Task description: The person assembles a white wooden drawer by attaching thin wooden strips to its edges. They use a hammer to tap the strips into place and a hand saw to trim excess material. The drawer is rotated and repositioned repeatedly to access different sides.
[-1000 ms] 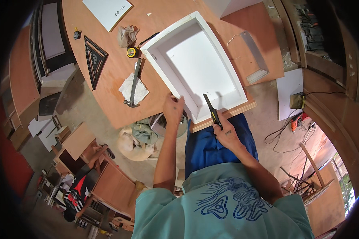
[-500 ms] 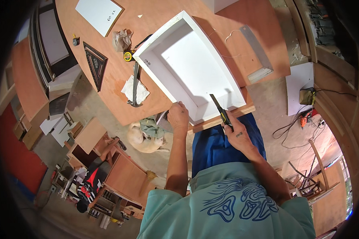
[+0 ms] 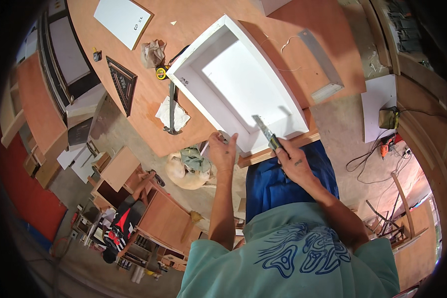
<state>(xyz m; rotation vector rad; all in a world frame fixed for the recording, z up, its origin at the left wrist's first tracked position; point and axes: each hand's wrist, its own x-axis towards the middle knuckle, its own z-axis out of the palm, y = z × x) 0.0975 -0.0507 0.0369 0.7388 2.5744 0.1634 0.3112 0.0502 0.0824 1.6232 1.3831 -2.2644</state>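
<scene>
A white open-topped box (image 3: pixel 251 79), shaped like a drawer, lies tilted across the near edge of the wooden table. At its near left corner is my left hand (image 3: pixel 223 151), thumb raised on the inner side and fingers bent at the outer side, around the wall. A short pale strip (image 3: pixel 204 147) shows beside those fingers; whether they touch it is unclear. My right hand (image 3: pixel 295 161) is closed around a yellow-and-black utility knife (image 3: pixel 274 142). Its long blade points away from me, over the near end of the box, casting a shadow inside.
On the table (image 3: pixel 149 126) lie a hammer (image 3: pixel 172 109) on white paper, a yellow tape measure (image 3: pixel 161 73), a black triangular square (image 3: pixel 121 84), a white board (image 3: pixel 124 20) and a metal strip (image 3: pixel 320 57). A dog (image 3: pixel 184 174) lies on the floor; an orange drill (image 3: pixel 384 150) is at right.
My left thumb has lifted away from the fingers at the box corner. The knife has shifted slightly left and its blade has turned, showing its flat side. The whole view has shifted a little.
</scene>
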